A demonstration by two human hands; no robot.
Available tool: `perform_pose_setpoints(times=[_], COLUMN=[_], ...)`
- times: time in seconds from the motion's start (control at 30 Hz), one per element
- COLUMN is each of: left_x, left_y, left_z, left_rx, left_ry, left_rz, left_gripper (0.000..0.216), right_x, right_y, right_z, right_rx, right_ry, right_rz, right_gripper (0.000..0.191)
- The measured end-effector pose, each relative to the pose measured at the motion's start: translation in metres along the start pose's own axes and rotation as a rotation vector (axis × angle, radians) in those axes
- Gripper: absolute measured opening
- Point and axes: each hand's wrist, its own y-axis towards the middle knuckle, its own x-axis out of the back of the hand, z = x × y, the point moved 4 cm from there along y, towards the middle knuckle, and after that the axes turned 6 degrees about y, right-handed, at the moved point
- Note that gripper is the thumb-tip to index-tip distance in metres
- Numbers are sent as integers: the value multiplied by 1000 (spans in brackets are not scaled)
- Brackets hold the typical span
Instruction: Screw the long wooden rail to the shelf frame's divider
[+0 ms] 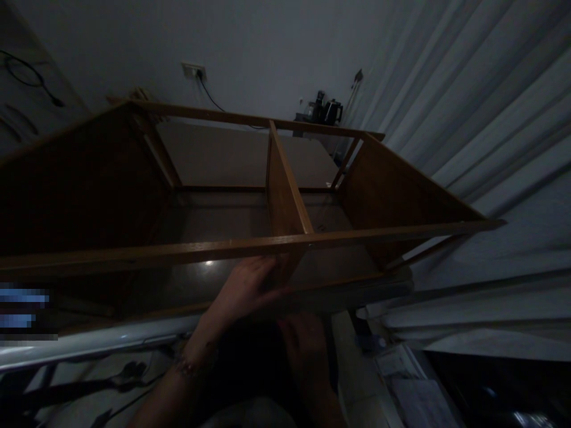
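A wooden cabinet frame point(209, 245) lies before me with its long open side facing up. A wooden divider panel point(285, 190) splits its inside into two bays. My left hand point(250, 285), with a beaded bracelet at the wrist, reaches under the near rail to the lower part of the divider. Its fingers are stretched out against or close beside the panel, and the thumb stands apart. Low in front of my body is my right hand point(307, 342), in deep shade. Its fingers look bent, and whatever may be in them cannot be made out.
A pale curtain point(504, 137) hangs along the right. Behind the cabinet are a wall socket point(194, 72) with a plugged-in cord and a dark kettle point(332, 111). A light metal bar point(111, 340) runs under the cabinet's near left side. The room is dim.
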Motion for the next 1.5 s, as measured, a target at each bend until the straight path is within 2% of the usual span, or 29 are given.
perform_pose_setpoints(times=[0.33, 0.7, 1.03, 1.27, 1.33, 1.4, 1.5], left_x=[-3, -5, 0, -3, -3, -2, -1], left_y=[-1, -1, 0, -1, -1, 0, -1], left_z=[2, 4, 0, 2, 1, 1, 0], left_rx=[11, 3, -10, -5, 0, 6, 9], left_ry=[-2, -18, -12, 15, 11, 6, 2], left_rz=[-3, -12, -38, -49, -36, -29, -14], left_gripper=[38, 37, 35, 36, 35, 35, 36], right_x=[-1, -8, 1, -3, -9, -18, -37], right_y=[4, -2, 1, -7, -10, -15, -28], right_z=[3, 2, -4, 0, -1, -5, -12], right_rx=[-62, -66, -94, -51, -96, -209, -534], right_ry=[-68, -161, -158, -123, -46, 97, 414], right_rz=[62, 47, 26, -3, -16, -7, -15], right_gripper=[32, 34, 42, 45, 43, 42, 48])
